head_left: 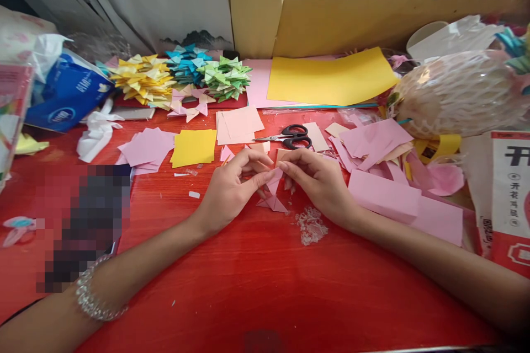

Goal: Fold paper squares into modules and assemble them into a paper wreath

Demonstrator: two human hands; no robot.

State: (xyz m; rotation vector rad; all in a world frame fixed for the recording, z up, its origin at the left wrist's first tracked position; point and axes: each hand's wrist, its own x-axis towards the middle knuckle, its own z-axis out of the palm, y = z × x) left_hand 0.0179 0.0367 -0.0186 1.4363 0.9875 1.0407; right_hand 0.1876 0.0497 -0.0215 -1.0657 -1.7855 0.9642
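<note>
Between my two hands is a small folded pink paper piece (272, 183), held up just over the red table. My left hand (238, 185) pinches it from the left with thumb and fingers. My right hand (317, 182) grips its upper right edge with thumb and forefinger. Below the fingertips, a folded pink paper with triangular points (273, 203) shows; whether it joins the held piece I cannot tell. Just behind my hands lie black-handled scissors (295, 137), and cream paper squares (238, 124) sit to their left. A small heap of clear bits (310, 226) is by my right wrist.
Yellow squares (194, 148) and pink squares (148, 148) lie left of my hands. Pink sheets (385, 193) and offcuts pile up on the right. Folded paper stars (143, 80) and a yellow sheet (331, 77) line the back. A blue tissue pack (68, 91) stands far left.
</note>
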